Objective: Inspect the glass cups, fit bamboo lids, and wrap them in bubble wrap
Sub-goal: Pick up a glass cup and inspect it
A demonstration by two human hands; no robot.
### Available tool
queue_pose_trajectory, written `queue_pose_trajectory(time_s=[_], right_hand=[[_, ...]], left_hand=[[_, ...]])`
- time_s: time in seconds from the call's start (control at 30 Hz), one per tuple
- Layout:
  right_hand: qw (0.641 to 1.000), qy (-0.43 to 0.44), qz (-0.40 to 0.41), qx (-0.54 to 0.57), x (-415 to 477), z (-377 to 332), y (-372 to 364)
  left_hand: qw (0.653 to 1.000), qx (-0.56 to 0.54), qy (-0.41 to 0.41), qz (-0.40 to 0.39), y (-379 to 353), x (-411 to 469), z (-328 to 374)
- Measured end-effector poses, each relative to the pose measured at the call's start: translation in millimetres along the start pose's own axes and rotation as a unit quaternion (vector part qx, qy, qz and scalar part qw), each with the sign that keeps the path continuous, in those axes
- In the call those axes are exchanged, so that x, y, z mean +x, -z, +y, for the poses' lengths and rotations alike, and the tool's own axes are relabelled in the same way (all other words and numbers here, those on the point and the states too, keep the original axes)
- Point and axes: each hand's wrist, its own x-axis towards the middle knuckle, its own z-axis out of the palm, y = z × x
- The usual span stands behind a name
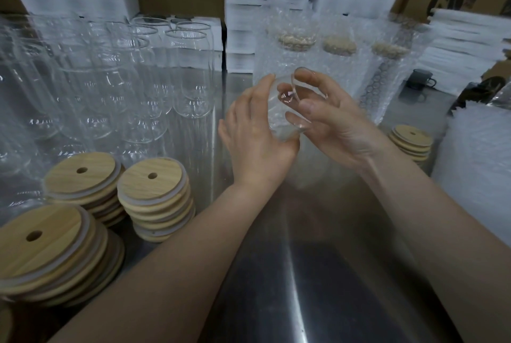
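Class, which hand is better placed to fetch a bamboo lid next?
Probably right: the right hand only pinches the glass cup at its rim, and a lid stack lies beside it; the left hand cradles the body.

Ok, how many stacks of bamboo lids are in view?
4 stacks of bamboo lids: front-left, one behind it, one to its right, and one at far right. Others may be hidden.
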Motion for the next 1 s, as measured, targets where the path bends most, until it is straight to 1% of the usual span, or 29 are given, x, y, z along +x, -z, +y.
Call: queue_pose_trajectory(time_s=[0.17,0.27,0.4,0.47,0.7,0.8,0.87,0.93,1.0], right_hand=[[0.999,-0.008,-0.051,-0.008,0,-4,7],[0.998,-0.014,-0.065,-0.013,0,-7,14],[0.996,-0.025,-0.073,0.045,0,-6,18],[0.997,-0.019,-0.051,0.054,1,-5,19],[0.997,0.003,0.076,-0.009,4,-7,14],[0.996,0.011,0.085,0.000,4,-3,9],[0.996,0.014,0.082,0.019,3,-1,8],[0.995,0.020,0.094,0.029,3,1,9],[0.993,0.024,0.116,0.002,3,3,12]], left_hand=[[0.997,-0.067,0.009,0.031,1,1,1],[0.995,-0.097,0.000,0.029,0,2,0],[0.994,-0.106,-0.016,0.027,0,3,-3],[0.994,-0.109,-0.022,0.023,0,3,-3],[0.990,-0.139,-0.029,-0.010,0,2,-2],[0.980,-0.197,0.011,-0.027,-3,2,-3],[0.964,-0.258,0.055,-0.024,-3,3,-1],[0.935,-0.332,0.121,-0.011,-1,6,1],[0.894,-0.400,0.204,-0.001,2,11,4]])
